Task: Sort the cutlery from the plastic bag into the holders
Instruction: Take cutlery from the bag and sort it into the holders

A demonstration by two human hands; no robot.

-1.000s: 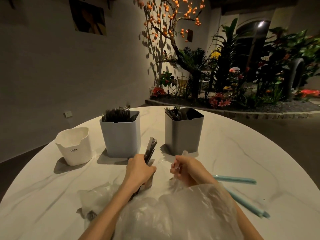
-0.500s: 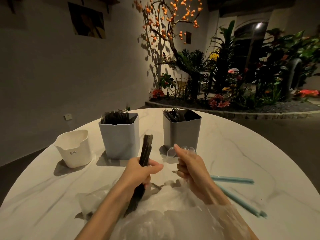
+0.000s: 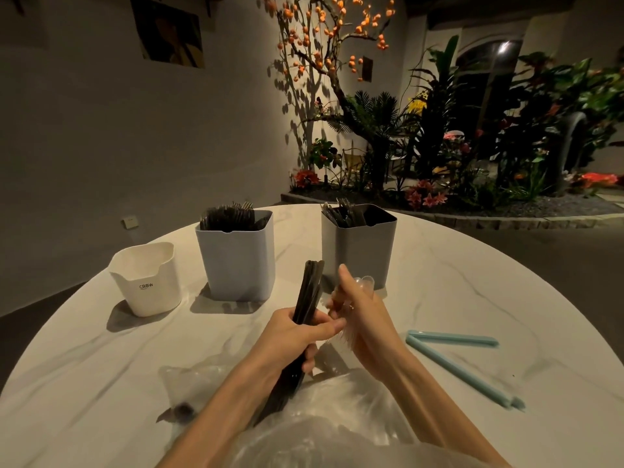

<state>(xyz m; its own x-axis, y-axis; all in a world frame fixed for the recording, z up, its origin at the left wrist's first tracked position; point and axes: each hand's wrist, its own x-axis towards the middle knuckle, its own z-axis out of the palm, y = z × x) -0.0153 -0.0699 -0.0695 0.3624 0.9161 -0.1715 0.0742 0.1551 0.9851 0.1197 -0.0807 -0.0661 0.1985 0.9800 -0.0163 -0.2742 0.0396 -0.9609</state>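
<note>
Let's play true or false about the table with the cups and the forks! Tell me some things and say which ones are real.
1. The left hand grips a bundle of dark cutlery. True.
2. The white holder is packed full of forks. False: no cutlery shows above its rim.
3. Two light blue sticks lie on the table to the right of the hands. True.
4. The right hand is empty. False: it holds clear plastic cutlery.
5. The grey holder lies tipped over. False: it stands upright with cutlery in it.

Bare forearms, no sleeves, slim hands
</note>
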